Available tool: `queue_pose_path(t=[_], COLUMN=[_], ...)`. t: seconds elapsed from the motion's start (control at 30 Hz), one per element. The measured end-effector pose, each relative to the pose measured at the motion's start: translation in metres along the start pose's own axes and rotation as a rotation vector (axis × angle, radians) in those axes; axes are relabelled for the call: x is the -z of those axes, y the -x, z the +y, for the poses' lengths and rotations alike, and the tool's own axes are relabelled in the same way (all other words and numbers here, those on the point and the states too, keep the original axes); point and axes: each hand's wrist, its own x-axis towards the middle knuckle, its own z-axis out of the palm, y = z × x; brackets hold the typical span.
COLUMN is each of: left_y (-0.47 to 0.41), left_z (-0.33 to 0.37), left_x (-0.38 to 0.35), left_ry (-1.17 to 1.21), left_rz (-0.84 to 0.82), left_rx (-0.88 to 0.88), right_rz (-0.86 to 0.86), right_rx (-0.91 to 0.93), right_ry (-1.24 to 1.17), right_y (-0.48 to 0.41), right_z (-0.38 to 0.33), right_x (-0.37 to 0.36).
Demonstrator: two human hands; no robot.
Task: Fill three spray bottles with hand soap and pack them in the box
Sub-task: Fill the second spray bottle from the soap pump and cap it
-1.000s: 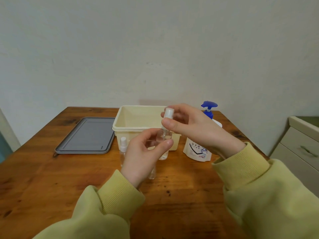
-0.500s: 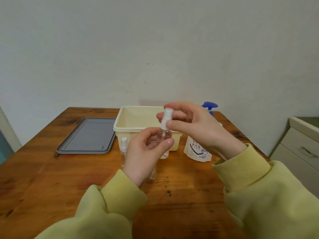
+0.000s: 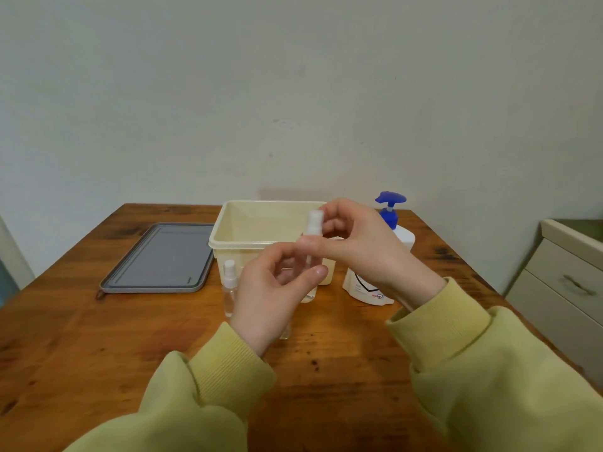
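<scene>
My left hand [image 3: 270,295] grips the clear body of a small spray bottle [image 3: 310,288] held above the table, in front of the cream box [image 3: 248,236]. The fingers of my right hand [image 3: 355,246] pinch that bottle's white spray cap [image 3: 315,223] at the top. A second spray bottle [image 3: 229,288] with a white cap stands on the table left of my left hand. The bottom of another clear bottle [image 3: 284,332] peeks out under my left hand. The hand soap bottle [image 3: 375,288] with a blue pump [image 3: 390,207] stands right of the box, partly behind my right hand.
The grey box lid [image 3: 160,259] lies flat on the wooden table [image 3: 98,337] left of the box. A cream drawer cabinet [image 3: 564,288] stands beyond the table's right edge. A pale wall rises behind the table.
My right hand's fingers have shifted round the white cap, from covering it with the thumb in front to pinching it from the right side. The left hand holds the bottle steady.
</scene>
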Motion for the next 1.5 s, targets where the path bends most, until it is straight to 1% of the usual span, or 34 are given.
queue_pose_path(t=[0.03,0.07,0.13,0.2,0.23,0.33,0.4,0.43,0.5,0.53,0.57,0.63,0.73,0.87,1.03,1.1,1.23,1.3,1.43,1.5], left_y=[0.001,0.001,0.001,0.0,-0.001,0.0,0.002,0.003,0.003,0.003,0.003,0.004,0.003,0.001,-0.003,-0.004,-0.005,-0.005,-0.001,0.002], left_z=[0.0,0.0,0.002,0.003,0.003,0.003,0.002,0.003,0.005,0.006,0.007,0.008,0.004,-0.004,-0.009,-0.01,-0.015,-0.016,-0.015,-0.015], left_x=[0.0,-0.001,0.0,0.001,0.001,0.0,0.0,0.0,0.002,0.003,0.003,0.002,-0.002,-0.005,-0.012,-0.013,-0.012,-0.009,0.012,0.029], left_ry=[-0.004,-0.003,0.009,0.027,0.035,0.008,0.009,0.026,0.077,0.098,0.107,0.114,0.074,0.009,0.031,0.019,-0.091,-0.125,-0.119,-0.096], left_rz=[-0.006,-0.011,-0.02,-0.014,-0.01,-0.014,-0.039,-0.062,-0.112,-0.13,-0.14,-0.133,-0.06,0.02,0.069,0.094,0.137,0.13,0.057,0.034], left_rx=[0.0,-0.001,-0.001,0.002,-0.001,-0.017,-0.019,-0.018,-0.014,-0.017,-0.024,-0.057,-0.109,-0.123,-0.124,-0.134,-0.152,-0.143,-0.055,0.017], right_rz=[0.022,0.006,-0.083,-0.131,-0.119,0.025,0.044,-0.005,-0.166,-0.221,-0.239,-0.197,-0.099,0.058,0.248,0.292,0.343,0.315,0.111,0.082], right_rx=[-0.007,-0.021,-0.045,-0.025,-0.001,0.032,0.005,-0.01,-0.033,-0.03,-0.014,0.016,0.053,0.091,0.116,0.11,0.087,0.073,0.03,-0.015], right_ry=[0.045,0.04,-0.078,-0.159,-0.156,-0.026,0.0,-0.043,-0.151,-0.184,-0.198,-0.205,-0.196,-0.205,-0.163,-0.161,-0.128,-0.105,-0.155,-0.105], right_y=[-0.001,-0.001,0.0,0.002,0.002,0.0,-0.001,-0.001,0.001,0.002,0.003,0.004,0.006,0.007,0.005,0.004,0.002,0.001,-0.001,-0.006], right_z=[0.001,0.001,0.001,-0.002,-0.002,0.001,0.003,0.004,0.002,0.001,0.0,0.001,0.003,0.008,0.013,0.014,0.019,0.02,0.016,0.018], right_x=[-0.001,-0.001,0.005,0.01,0.01,0.002,0.0,0.003,0.01,0.014,0.016,0.015,0.005,-0.012,-0.027,-0.031,-0.038,-0.038,-0.027,-0.017])
